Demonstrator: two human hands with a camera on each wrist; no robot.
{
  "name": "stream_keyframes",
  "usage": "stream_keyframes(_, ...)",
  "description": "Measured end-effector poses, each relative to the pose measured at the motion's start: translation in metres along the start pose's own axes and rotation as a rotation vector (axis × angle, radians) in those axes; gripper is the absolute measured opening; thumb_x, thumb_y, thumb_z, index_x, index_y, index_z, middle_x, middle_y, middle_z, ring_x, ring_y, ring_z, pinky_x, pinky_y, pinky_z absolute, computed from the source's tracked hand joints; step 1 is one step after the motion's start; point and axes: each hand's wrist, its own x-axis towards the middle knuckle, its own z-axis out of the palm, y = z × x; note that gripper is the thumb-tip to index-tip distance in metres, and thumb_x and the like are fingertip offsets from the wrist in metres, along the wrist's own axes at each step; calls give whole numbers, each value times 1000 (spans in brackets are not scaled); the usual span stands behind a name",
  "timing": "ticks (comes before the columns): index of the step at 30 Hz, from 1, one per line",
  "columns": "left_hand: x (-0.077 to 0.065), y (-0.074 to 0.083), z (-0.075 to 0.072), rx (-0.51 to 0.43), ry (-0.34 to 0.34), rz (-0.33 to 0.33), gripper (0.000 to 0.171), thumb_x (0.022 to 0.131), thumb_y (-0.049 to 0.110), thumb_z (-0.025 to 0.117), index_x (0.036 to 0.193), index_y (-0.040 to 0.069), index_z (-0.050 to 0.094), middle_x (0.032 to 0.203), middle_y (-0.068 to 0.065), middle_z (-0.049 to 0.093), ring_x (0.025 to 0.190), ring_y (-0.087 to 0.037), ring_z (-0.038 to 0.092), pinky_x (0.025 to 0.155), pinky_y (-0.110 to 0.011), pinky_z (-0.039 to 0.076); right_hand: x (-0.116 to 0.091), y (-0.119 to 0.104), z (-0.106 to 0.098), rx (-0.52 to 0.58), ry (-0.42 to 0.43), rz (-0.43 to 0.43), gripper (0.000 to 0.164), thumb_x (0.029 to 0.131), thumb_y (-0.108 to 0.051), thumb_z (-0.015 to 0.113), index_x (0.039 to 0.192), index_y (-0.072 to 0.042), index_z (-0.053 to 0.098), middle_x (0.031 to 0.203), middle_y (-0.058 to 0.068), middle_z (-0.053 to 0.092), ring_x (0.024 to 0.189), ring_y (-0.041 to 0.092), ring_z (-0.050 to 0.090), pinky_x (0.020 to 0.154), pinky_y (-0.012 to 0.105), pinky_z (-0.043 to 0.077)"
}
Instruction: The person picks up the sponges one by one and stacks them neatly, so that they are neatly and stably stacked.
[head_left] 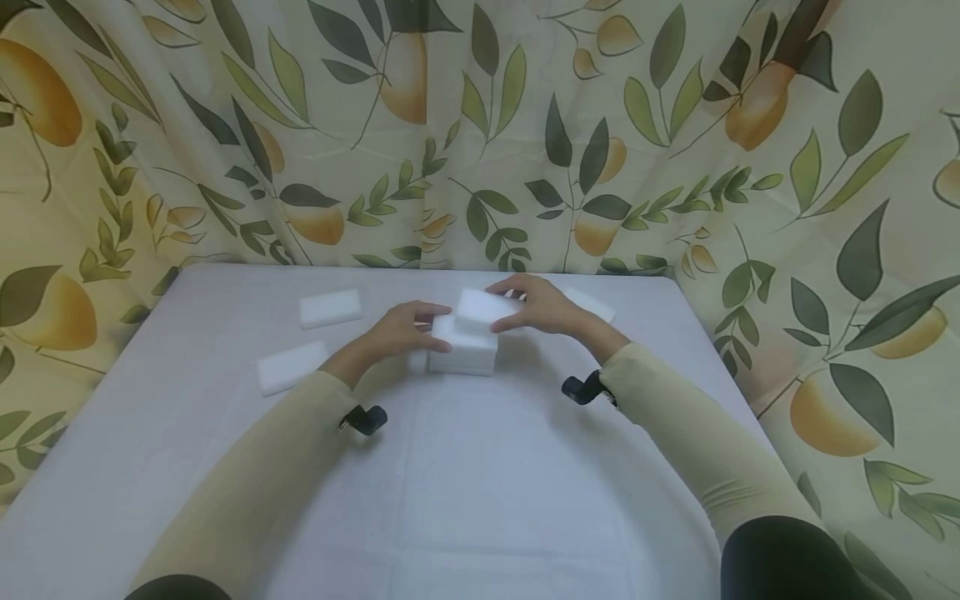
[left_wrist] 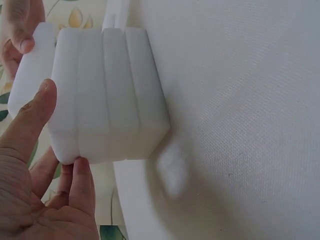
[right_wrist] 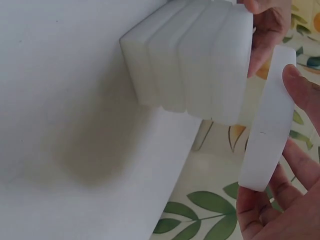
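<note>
A neat stack of several white sponge blocks [head_left: 462,358] stands on the table. My left hand [head_left: 397,332] holds its top sponge [left_wrist: 65,100] from the left, thumb on one side and fingertips on the other. My right hand [head_left: 547,307] grips another white sponge [head_left: 480,308] by its edges, between thumb and fingers. In the right wrist view this held sponge [right_wrist: 267,125] is tilted, with a gap between it and the stack's top face. From the head view it overlaps the back right of the stack.
Two loose white sponges, a far one [head_left: 330,308] and a nearer one [head_left: 291,367], lie flat on the left of the table. Another sponge [head_left: 592,305] lies behind my right hand, partly hidden. A white cloth [head_left: 510,483] covers the table, and a leaf-patterned curtain [head_left: 525,167] hangs behind it.
</note>
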Motion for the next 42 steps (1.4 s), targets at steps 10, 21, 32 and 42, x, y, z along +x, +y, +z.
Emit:
stream_keyframes(10, 1, -2, 1, -1, 15, -18, 78, 76, 38, 84, 144, 19, 50, 152, -7, 43, 139, -29, 42, 112, -50, 38, 2, -8, 9, 21, -1, -16, 67, 72, -32, 88, 132, -14, 63, 125, 6, 61, 111, 25, 55, 89, 38, 51)
stream_keyframes(21, 1, -3, 2, -21, 2, -34, 87, 75, 37, 85, 148, 14, 43, 154, -8, 42, 141, -29, 40, 113, -50, 36, 6, -14, 17, 58, -15, -37, 67, 71, -29, 88, 131, -14, 63, 123, 5, 62, 110, 24, 55, 88, 37, 50)
stream_keyframes(32, -2, -5, 3, -58, 6, 26, 86, 76, 35, 84, 148, 11, 42, 153, -9, 43, 141, -29, 41, 115, -49, 33, 5, -18, 26, 75, -34, -32, 66, 72, -31, 87, 132, -16, 62, 124, 3, 62, 110, 24, 54, 88, 37, 51)
stream_keyframes(42, -3, -5, 4, -60, 18, 34, 87, 77, 36, 83, 149, 10, 41, 153, -10, 43, 140, -29, 41, 115, -49, 33, 7, -16, 28, 43, -39, -35, 65, 74, -31, 87, 132, -16, 62, 126, 3, 61, 109, 22, 54, 90, 37, 51)
